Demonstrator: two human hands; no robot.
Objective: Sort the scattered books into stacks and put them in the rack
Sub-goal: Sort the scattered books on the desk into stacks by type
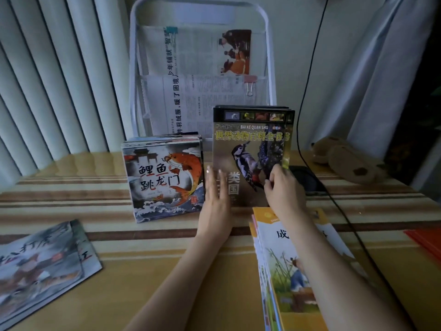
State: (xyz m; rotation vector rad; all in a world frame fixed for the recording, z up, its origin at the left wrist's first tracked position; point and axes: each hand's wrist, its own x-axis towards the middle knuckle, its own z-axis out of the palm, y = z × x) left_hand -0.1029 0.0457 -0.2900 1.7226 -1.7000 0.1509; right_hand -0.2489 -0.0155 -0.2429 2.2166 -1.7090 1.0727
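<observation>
A stack of dark bird encyclopedia books [250, 149] stands upright on the striped table, in front of the white rack [202, 17]. My left hand [216, 199] lies flat with straight fingers against the stack's lower left cover. My right hand [282, 187] grips the stack's lower right edge with curled fingers. To the left, a stack of carp picture books [164, 180] stands tilted on the table. A yellow-and-white stack of books [286, 271] lies under my right forearm. A loose ink-painting book [40, 266] lies at the near left.
The rack holds clipped newspapers [198, 75] in its upper pockets. A black cable [307, 75] runs down past a dark round object at the right. A brown plush toy [343, 161] lies at far right. Red sheets [427, 242] lie at the table's right edge. Blinds hang on the left.
</observation>
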